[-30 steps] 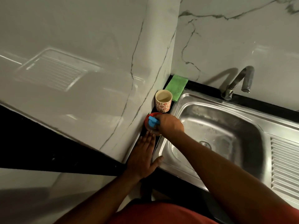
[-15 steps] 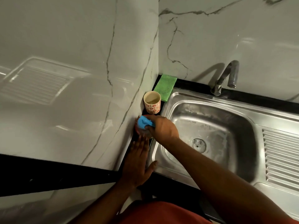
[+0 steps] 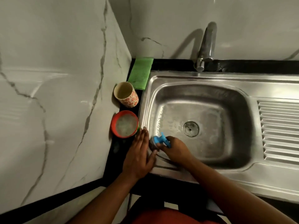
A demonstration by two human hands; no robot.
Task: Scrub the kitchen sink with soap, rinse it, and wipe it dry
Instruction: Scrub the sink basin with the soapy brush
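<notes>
In the head view, the sink [image 3: 239, 85] is seen set into a dark counter in the corner of a marbled wall, its basin wet and streaked with pale soapy film around the drain [image 3: 191, 128]. The right hand [image 3: 175, 150] is closed around a scrubber [image 3: 157, 141] with a blue handle and a dark pad, which is pressed against the near-left inner corner of the basin, just under the rim. The left hand [image 3: 139, 155] is laid flat with fingers extended and nothing held, spread across the counter edge and the sink's left rim, its fingertips just beside a red soap tub [image 3: 124, 124] filled with pale paste. A patterned cup [image 3: 126, 94] stands beyond the tub, and a green cloth [image 3: 140, 73] lies in the back corner beside the tap [image 3: 205, 49]. Scrubbing is judged to be under way, with rinsing and drying not yet begun. Several risks can be foreseen: the open tub could be nudged or tipped by the bracing hand, since it is so close to the fingertips; the flat palm could slip on a rim that looks wet; and the soapy handle could be lost from the grip if hard strokes are made in the tight corner. The cup might also be splashed with suds. No other view is supplied.
</notes>
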